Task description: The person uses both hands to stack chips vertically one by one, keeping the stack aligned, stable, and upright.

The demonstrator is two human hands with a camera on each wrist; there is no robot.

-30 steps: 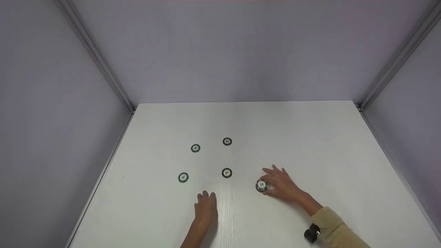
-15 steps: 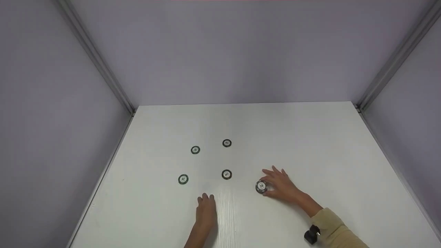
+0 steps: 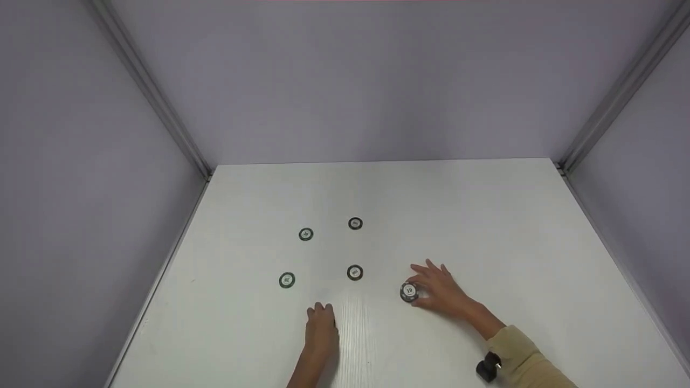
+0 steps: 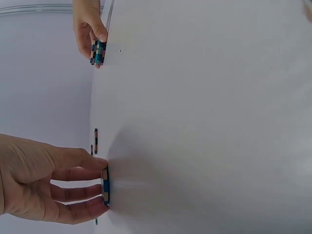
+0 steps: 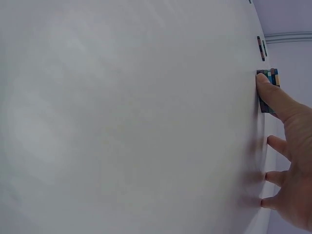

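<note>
Head view shows my right hand (image 3: pixel 443 291) on the white table (image 3: pixel 485 226), thumb and forefinger pinching a short stack of chips (image 3: pixel 409 291) while the other fingers spread out flat beside it. From the left wrist camera, my left hand (image 4: pixel 46 178) has its fingertips curled onto a single chip (image 4: pixel 105 186) lying flat near the table's front edge. Farther out, four more chips lie apart from one another: one (image 3: pixel 354 272) between my hands, one (image 3: pixel 287 280) to the left, two (image 3: pixel 305 234) (image 3: pixel 355 223) beyond.
</note>
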